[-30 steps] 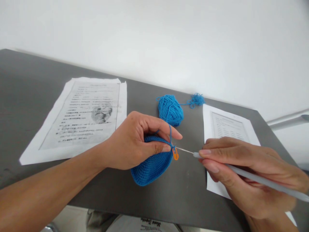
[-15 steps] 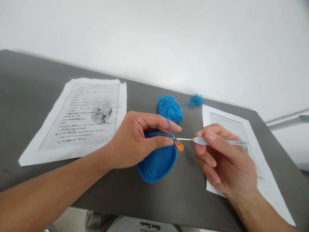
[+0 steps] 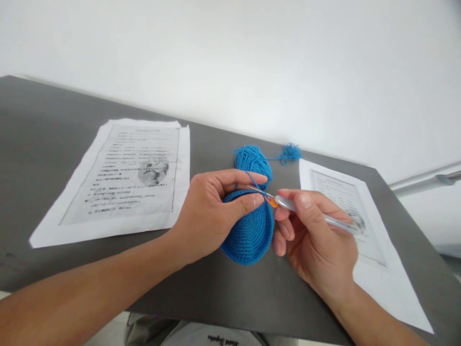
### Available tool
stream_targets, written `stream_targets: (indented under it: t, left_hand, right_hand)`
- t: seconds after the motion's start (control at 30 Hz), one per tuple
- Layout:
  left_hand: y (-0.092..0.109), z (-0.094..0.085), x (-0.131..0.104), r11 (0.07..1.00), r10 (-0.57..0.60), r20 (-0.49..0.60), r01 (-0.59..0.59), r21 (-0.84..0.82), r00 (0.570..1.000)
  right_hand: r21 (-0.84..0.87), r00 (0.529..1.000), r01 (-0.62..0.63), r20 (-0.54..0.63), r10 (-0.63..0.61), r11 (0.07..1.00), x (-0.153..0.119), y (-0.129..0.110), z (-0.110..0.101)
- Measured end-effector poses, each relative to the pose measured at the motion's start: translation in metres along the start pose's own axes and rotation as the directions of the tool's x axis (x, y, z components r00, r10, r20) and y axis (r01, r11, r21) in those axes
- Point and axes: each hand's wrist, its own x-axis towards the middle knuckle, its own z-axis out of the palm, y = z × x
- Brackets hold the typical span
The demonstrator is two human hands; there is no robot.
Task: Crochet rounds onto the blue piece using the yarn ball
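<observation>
A round blue crochet piece hangs from my left hand, its upper rim pinched between thumb and fingers. Blue working yarn runs up over my left index finger. My right hand grips the pale grey handle of a crochet hook. The hook's thin metal shaft points left and lies by the rim, above my left thumb, with yarn around it. An orange stitch marker sits at the rim's edge, partly covered by the hook and my right fingers.
Behind my hands lies a ball of blue yarn, with a loose yarn tangle to its right. A printed sheet lies left, another printed sheet right, on the dark grey table. A white wall stands behind.
My right hand has moved left toward the crochet piece, and the hook now reaches further past the rim. The piece has shifted slightly right and turned with my left hand.
</observation>
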Motion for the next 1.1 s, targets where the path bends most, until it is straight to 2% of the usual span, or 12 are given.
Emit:
stream_targets:
  t: [0.07, 0.13, 0.2, 0.27, 0.33, 0.4, 0.57, 0.63, 0.8, 0.9, 0.97, 1.1]
  left_hand:
    - [0.001, 0.001, 0.000, 1.000, 0.009, -0.030, -0.009, 0.007, 1.000]
    - [0.001, 0.003, 0.000, 0.998, 0.039, -0.054, -0.037, 0.043, 0.998]
    - [0.000, 0.005, -0.001, 0.995, 0.064, -0.089, -0.057, 0.077, 0.994]
    - [0.000, 0.006, -0.001, 0.995, 0.064, -0.131, -0.052, 0.089, 0.989]
    - [-0.001, 0.008, -0.001, 0.998, 0.035, -0.162, -0.026, 0.059, 0.986]
    - [-0.002, 0.008, -0.001, 0.999, -0.009, -0.152, 0.004, -0.035, 0.988]
    - [-0.004, 0.006, 0.000, 0.963, -0.061, -0.066, 0.042, -0.268, 0.996]
    - [-0.003, 0.005, 0.000, 0.955, -0.074, -0.037, 0.061, -0.289, 0.997]
    - [0.002, -0.001, 0.001, 0.943, -0.094, 0.012, 0.093, -0.320, 0.996]
    - [0.004, -0.005, 0.000, 0.942, -0.069, 0.029, 0.075, -0.327, 0.997]
    - [0.005, -0.007, -0.001, 0.955, -0.039, 0.020, 0.043, -0.295, 0.999]
    - [0.008, -0.006, -0.006, 0.995, 0.086, -0.063, -0.089, -0.047, 0.994]
  right_hand:
    - [0.052, 0.998, -0.051, 0.042, 0.049, 0.997, 0.001, -0.001, -0.002]
    - [0.041, 0.996, -0.026, 0.087, 0.022, 0.999, -0.001, -0.001, -0.003]
    - [-0.058, 0.996, 0.055, 0.077, -0.050, 0.997, -0.005, 0.001, -0.003]
    - [-0.256, 0.985, 0.171, 0.033, -0.168, 0.952, -0.009, 0.003, -0.001]
    - [-0.491, 0.955, 0.283, 0.065, -0.289, 0.824, -0.012, 0.004, 0.001]
    - [-0.644, 0.913, 0.390, 0.175, -0.370, 0.658, -0.013, 0.004, 0.002]
    - [-0.743, 0.792, 0.584, 0.434, -0.429, 0.328, -0.013, -0.001, -0.001]
    - [-0.740, 0.760, 0.621, 0.488, -0.429, 0.259, -0.013, -0.002, -0.002]
    - [-0.722, 0.713, 0.666, 0.543, -0.443, 0.187, -0.017, -0.002, 0.000]
    - [-0.707, 0.702, 0.680, 0.552, -0.450, 0.194, -0.017, -0.003, -0.002]
    - [-0.687, 0.722, 0.673, 0.533, -0.441, 0.272, -0.016, -0.003, -0.003]
    - [-0.481, 0.866, 0.495, 0.336, -0.370, 0.723, -0.014, 0.003, -0.001]
